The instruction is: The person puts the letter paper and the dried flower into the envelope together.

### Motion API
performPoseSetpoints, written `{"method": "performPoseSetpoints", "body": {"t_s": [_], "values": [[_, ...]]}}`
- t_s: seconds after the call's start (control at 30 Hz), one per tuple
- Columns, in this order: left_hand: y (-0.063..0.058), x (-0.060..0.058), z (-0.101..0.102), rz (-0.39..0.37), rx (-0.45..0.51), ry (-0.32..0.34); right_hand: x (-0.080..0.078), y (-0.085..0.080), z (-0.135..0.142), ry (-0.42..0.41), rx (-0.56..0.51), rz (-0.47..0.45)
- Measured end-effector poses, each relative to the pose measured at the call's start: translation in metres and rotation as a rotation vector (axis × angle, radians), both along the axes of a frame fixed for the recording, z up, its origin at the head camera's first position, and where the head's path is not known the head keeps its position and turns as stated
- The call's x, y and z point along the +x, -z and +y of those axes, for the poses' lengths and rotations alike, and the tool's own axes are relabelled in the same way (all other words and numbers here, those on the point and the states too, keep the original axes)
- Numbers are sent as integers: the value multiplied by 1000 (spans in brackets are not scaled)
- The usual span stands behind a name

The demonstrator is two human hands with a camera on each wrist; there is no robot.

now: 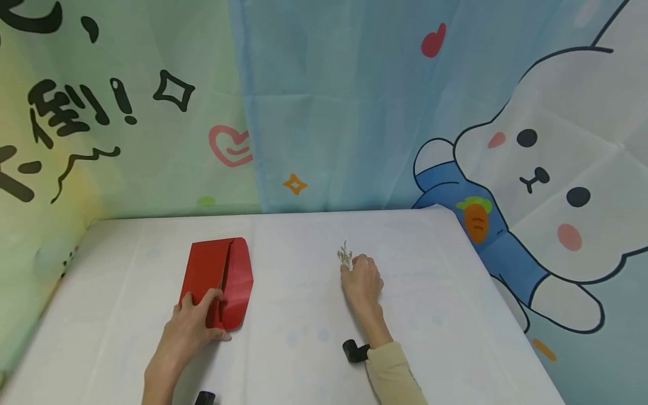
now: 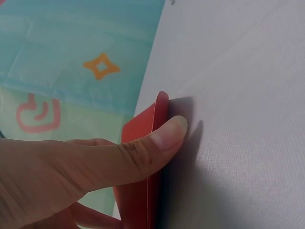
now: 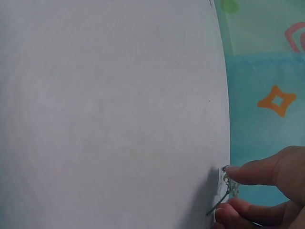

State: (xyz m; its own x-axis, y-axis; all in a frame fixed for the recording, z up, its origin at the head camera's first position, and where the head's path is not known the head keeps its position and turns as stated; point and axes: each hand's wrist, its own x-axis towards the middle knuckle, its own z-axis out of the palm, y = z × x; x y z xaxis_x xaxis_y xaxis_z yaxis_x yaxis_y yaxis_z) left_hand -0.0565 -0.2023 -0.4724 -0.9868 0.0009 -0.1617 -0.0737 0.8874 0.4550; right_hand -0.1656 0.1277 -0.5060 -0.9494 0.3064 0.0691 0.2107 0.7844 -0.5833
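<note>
1 red envelope [image 1: 208, 265], 1 dried-flower sprig [image 1: 345, 256], 2 hands at work.
The left hand [image 1: 189, 323] grips the envelope's near end, its body extending beyond the fingertips, open flap [image 1: 238, 281] rightward; the right hand [image 1: 363, 281] pinches the sprig, flower heads poking past thumb and fingers.

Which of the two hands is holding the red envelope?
The left hand: it grips the red envelope, whereas the right hand pinches a small flower sprig.
</note>
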Motion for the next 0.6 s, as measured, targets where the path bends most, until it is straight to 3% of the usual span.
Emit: {"method": "performPoseSetpoints", "body": {"t_s": [0.3,0.6], "values": [[1,1,0,13,16,5,-3,5,3,-32,3,7],[1,0,-1,10,14,3,0,4,4,-61,-68,1]]}}
